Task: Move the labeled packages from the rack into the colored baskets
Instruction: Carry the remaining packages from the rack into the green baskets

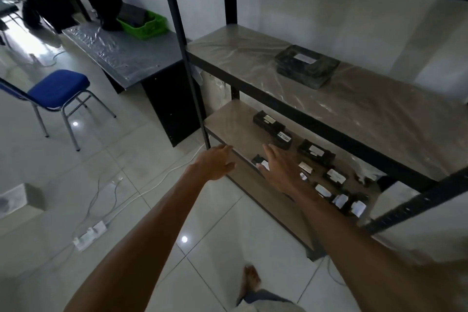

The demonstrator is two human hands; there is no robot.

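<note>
Lining the rack, black white-labelled packages

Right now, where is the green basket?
In the head view, the green basket sits at the upper left, on the far end of the grey desk, which stands just left of the rack.

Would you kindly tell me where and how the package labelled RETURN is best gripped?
The RETURN package lies flat on the lower shelf, under the middle shelf. I would reach in from the open front and pinch its opposite sides, probably with the right hand.
</note>
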